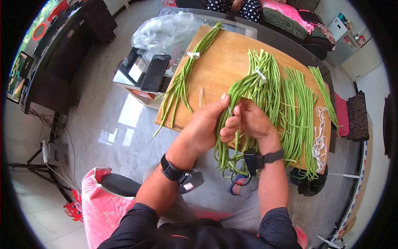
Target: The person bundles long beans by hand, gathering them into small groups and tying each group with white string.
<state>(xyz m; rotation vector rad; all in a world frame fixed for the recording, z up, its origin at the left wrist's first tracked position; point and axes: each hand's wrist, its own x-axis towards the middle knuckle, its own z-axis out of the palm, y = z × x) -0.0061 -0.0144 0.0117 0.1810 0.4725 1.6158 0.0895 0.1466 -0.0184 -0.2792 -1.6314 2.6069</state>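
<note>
My left hand is closed round a bundle of long green beans, thumb on top. The beans bend over the hand and their ends hang past the board's near edge. A thin pale strand, seemingly string, shows on the bundle by my thumb. My right hand presses against the bundle's right side with its fingers curled in; what they grip is hidden. A white string tie sits at the upper end of these beans, over a loose pile of beans on the wooden board.
A tied bean bunch lies at the board's left. More loose beans and white strings lie at the right. Left of the board are a phone and a clear plastic bag. Another person sits beyond the table.
</note>
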